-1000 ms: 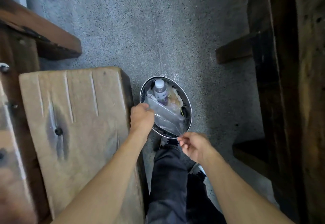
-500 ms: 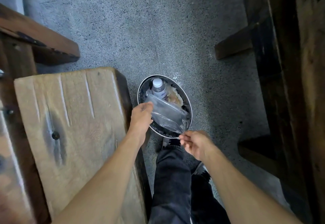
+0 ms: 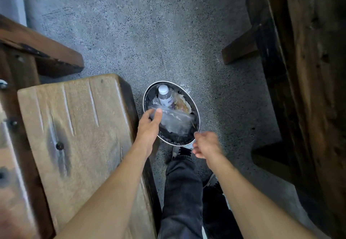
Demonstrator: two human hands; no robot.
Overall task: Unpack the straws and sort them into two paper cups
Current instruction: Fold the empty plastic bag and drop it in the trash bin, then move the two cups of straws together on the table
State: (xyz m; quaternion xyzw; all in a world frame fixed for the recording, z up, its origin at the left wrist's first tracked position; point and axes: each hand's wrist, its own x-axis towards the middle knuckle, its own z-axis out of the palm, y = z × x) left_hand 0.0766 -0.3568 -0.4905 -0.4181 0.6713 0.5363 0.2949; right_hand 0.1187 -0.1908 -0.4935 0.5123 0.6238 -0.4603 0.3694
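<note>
A clear, empty-looking plastic bag (image 3: 175, 123) lies across the mouth of a round metal bin (image 3: 197, 116) on the floor. My left hand (image 3: 149, 126) pinches the bag's left end, thumb on top. My right hand (image 3: 206, 145) hovers at the bin's near right rim, blurred, fingers loosely apart, holding nothing and just clear of the bag's corner. No straws or paper cups are in view.
Inside the bin sit a capped plastic bottle (image 3: 165, 96) and crumpled wrappers (image 3: 182, 103). A pale wooden bench (image 3: 74, 135) is at the left, dark wooden furniture (image 3: 299, 88) at the right. My dark-trousered leg (image 3: 182, 192) stands on the speckled grey floor below the bin.
My right hand has let go of the bag's right corner and drawn back slightly. The bag has dropped lower into the bin, with my left hand still on its left end.
</note>
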